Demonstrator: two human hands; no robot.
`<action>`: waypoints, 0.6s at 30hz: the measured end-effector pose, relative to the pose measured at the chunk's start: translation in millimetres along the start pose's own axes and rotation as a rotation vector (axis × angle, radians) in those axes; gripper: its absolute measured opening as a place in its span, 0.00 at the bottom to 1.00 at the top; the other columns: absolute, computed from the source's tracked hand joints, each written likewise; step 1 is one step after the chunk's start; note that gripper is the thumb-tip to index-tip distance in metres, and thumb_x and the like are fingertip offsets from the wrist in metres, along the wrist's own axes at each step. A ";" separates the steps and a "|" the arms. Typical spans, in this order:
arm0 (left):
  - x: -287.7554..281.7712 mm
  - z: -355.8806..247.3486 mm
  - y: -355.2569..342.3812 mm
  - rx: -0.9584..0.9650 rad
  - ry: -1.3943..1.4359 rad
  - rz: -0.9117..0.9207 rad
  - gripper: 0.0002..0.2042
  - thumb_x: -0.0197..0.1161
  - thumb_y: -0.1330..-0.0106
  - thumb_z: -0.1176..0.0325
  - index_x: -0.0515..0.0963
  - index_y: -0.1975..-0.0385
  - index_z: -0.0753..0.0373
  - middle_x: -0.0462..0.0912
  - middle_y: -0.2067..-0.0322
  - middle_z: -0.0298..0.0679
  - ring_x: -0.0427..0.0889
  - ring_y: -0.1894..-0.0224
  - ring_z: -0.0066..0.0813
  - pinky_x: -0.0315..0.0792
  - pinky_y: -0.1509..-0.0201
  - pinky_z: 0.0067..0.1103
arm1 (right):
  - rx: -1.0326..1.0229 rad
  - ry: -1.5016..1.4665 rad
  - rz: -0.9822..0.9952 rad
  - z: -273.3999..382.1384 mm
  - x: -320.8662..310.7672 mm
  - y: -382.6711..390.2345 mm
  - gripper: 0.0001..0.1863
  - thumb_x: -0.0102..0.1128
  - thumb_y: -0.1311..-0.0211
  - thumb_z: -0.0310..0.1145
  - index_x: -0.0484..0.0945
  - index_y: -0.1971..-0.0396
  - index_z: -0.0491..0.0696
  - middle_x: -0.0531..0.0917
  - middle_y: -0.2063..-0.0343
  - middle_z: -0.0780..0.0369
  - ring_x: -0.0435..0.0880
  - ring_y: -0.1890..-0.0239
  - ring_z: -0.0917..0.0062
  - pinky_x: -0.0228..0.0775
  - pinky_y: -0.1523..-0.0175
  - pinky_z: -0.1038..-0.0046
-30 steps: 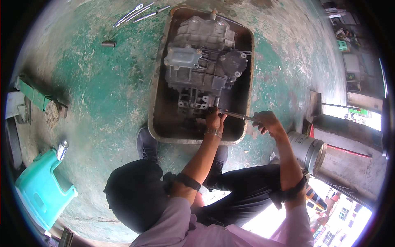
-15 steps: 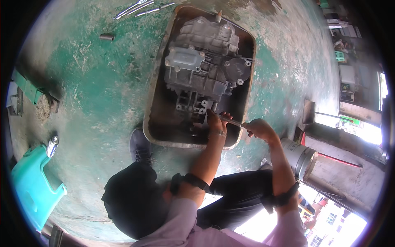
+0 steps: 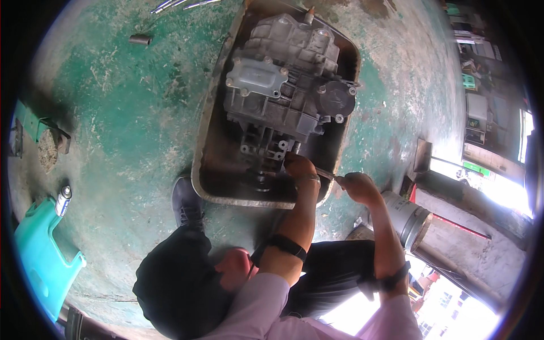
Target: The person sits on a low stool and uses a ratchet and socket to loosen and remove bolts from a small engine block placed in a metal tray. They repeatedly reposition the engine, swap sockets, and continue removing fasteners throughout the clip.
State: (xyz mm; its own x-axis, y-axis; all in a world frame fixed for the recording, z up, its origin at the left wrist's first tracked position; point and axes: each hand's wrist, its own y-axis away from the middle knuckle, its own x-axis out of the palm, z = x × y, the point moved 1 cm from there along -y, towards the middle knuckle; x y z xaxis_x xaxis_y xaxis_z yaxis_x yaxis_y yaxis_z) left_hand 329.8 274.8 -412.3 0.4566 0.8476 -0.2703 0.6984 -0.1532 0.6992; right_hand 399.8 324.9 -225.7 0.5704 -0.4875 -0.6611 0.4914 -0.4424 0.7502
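A grey metal gearbox [image 3: 277, 107] lies in a deep, worn metal tray [image 3: 249, 202] on the floor. My right hand [image 3: 358, 187] is closed round the outer end of a slim metal wrench [image 3: 326, 173], beyond the tray's right rim. At the wrench's other end, my left hand [image 3: 299, 165] is closed by the near end of the gearbox, beside its bolt bosses. The wrench's head and what it sits on are hidden by that hand. A bolted cover plate [image 3: 258, 77] and a round black cap [image 3: 335, 97] show on top of the gearbox.
Loose metal bars [image 3: 170, 5] and a short metal tube [image 3: 140, 39] lie on the floor beyond. A turquoise plastic stool [image 3: 42, 255] and a spray can [image 3: 63, 200] are at left. A grey bucket [image 3: 399, 220] stands right. My shoe [image 3: 187, 199] is near the tray's corner.
My view has shifted slightly, so the tray and gearbox appear larger and higher. The left fingers are more hidden behind the hand. Both hands stay on the wrench, the right a little lower in view.
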 end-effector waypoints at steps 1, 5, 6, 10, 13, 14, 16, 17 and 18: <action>4.6 10.6 -2.2 0.137 -0.250 -0.038 0.15 0.44 0.32 0.62 0.71 0.62 0.71 0.77 0.67 0.52 0.78 0.65 0.45 0.75 0.65 0.31 | 0.022 -0.025 0.001 2.1 -1.5 0.9 0.12 0.44 0.37 0.35 0.78 0.61 0.57 0.78 0.76 0.59 0.79 0.70 0.63 0.69 0.65 0.60; 18.6 37.9 -5.7 0.139 -0.194 -0.099 0.18 0.45 0.33 0.62 0.73 0.61 0.74 0.78 0.60 0.57 0.78 0.57 0.51 0.75 0.60 0.32 | 0.151 -0.104 0.035 8.4 -8.9 4.7 0.13 0.43 0.37 0.35 0.78 0.60 0.59 0.78 0.74 0.60 0.78 0.67 0.62 0.70 0.63 0.59; 19.8 40.6 -6.8 0.160 -0.224 -0.108 0.19 0.45 0.32 0.61 0.73 0.60 0.74 0.78 0.59 0.58 0.78 0.56 0.51 0.74 0.59 0.33 | 0.202 -0.151 0.048 10.2 -10.7 5.5 0.13 0.43 0.37 0.35 0.79 0.61 0.59 0.78 0.73 0.60 0.78 0.66 0.62 0.70 0.63 0.58; 19.1 47.1 -8.6 0.173 -0.262 -0.106 0.20 0.45 0.32 0.59 0.74 0.58 0.74 0.78 0.58 0.57 0.77 0.54 0.51 0.73 0.54 0.33 | 0.141 -0.069 -0.013 22.9 -19.2 7.5 0.12 0.44 0.38 0.35 0.79 0.62 0.59 0.79 0.74 0.61 0.79 0.68 0.62 0.70 0.64 0.58; 12.7 46.2 -10.2 0.213 -0.391 -0.071 0.21 0.44 0.32 0.58 0.74 0.58 0.73 0.78 0.59 0.57 0.78 0.56 0.50 0.73 0.54 0.32 | 0.182 -0.122 -0.063 32.5 -23.2 14.5 0.12 0.45 0.38 0.35 0.80 0.63 0.59 0.79 0.74 0.60 0.79 0.70 0.62 0.71 0.66 0.58; 9.0 42.8 -9.4 0.260 -0.417 -0.074 0.21 0.44 0.32 0.58 0.73 0.57 0.73 0.79 0.59 0.56 0.79 0.57 0.49 0.73 0.55 0.32 | 0.169 -0.107 -0.086 33.0 -24.0 15.4 0.12 0.45 0.38 0.35 0.80 0.63 0.59 0.79 0.74 0.60 0.79 0.70 0.62 0.71 0.67 0.58; 0.2 29.2 -12.1 0.243 -0.272 -0.059 0.22 0.43 0.31 0.56 0.73 0.56 0.72 0.79 0.62 0.56 0.81 0.62 0.47 0.75 0.59 0.32 | 0.203 -0.152 -0.060 29.8 -21.0 15.4 0.12 0.45 0.37 0.38 0.80 0.65 0.55 0.79 0.74 0.58 0.79 0.70 0.60 0.70 0.64 0.57; -6.6 20.7 -12.1 0.122 -0.157 -0.020 0.22 0.42 0.31 0.56 0.72 0.56 0.72 0.80 0.63 0.55 0.82 0.65 0.46 0.76 0.62 0.32 | 0.253 -0.215 -0.009 24.5 -18.0 13.2 0.14 0.45 0.37 0.41 0.79 0.67 0.52 0.80 0.73 0.57 0.79 0.69 0.58 0.69 0.61 0.57; -8.8 10.3 -6.9 -0.206 0.056 0.117 0.23 0.42 0.31 0.55 0.72 0.56 0.72 0.80 0.65 0.55 0.82 0.68 0.44 0.76 0.65 0.31 | 0.239 -0.269 -0.024 18.7 -15.0 10.8 0.17 0.45 0.37 0.44 0.79 0.69 0.48 0.80 0.72 0.55 0.79 0.68 0.56 0.68 0.58 0.56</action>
State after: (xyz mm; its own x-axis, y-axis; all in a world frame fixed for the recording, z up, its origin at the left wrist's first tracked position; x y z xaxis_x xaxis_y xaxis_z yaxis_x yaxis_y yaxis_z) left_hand 326.6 263.2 -421.6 0.4926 0.8578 -0.1467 0.5131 -0.1500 0.8451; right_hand 384.2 313.3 -207.9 0.3517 -0.6413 -0.6819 0.3162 -0.6043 0.7313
